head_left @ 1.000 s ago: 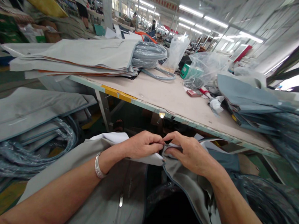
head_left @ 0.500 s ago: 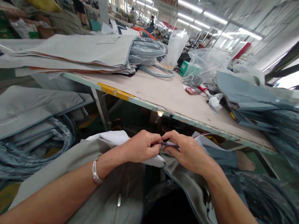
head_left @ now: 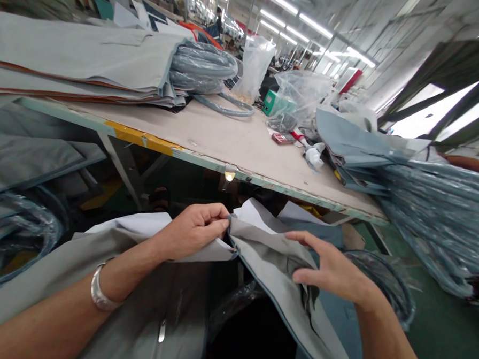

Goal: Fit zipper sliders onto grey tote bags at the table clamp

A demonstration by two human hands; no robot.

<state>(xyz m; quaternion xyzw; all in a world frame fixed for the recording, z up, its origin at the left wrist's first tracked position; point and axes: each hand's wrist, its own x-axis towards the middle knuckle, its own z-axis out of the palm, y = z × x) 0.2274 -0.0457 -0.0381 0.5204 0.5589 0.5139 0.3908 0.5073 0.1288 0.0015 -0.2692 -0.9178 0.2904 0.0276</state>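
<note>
A large piece of grey fabric (head_left: 141, 297) with a white underside and darker edging drapes in front of me, with a zipper pull (head_left: 162, 331) on its left part. My left hand (head_left: 200, 230), with a silver bracelet on its wrist, pinches the fabric at a corner where the left and right parts meet. My right hand (head_left: 328, 263) is open beside the right-hand part of the fabric (head_left: 263, 248), thumb and index finger spread. Its fingertips are at or just over the cloth; I cannot tell whether they touch it.
A worktable (head_left: 221, 137) crosses ahead, its edge beyond my hands. Stacked grey panels (head_left: 76, 54) and a plastic-wrapped coil (head_left: 201, 66) lie on it at left. A green box (head_left: 271, 103), clear bags (head_left: 303, 90) and blue-grey bundles (head_left: 424, 186) sit toward the right.
My right hand has let go of the fabric corner and moved right, its fingers opening. The left hand still pinches the corner. The view has shifted to the right.
</note>
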